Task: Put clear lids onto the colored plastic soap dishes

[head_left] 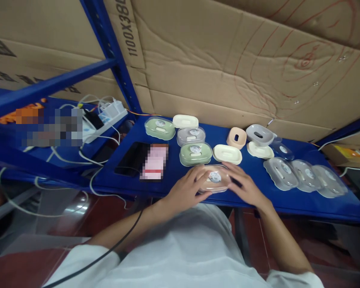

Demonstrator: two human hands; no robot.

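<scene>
One left hand (183,187), fingers half-curled, holds the left end of a clear-lidded peach box (216,186) near the counter (294,206) edge; the right hand (246,187), likewise curled, holds the other. Even, light pressure should keep it level.

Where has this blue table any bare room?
A bare patch: between the right hand and three oval grey plastic boxes; a narrower one, between the pink phone screen and left hand. Crowded: beyond the hands, green plastic boxes, cream oval trays.
</scene>
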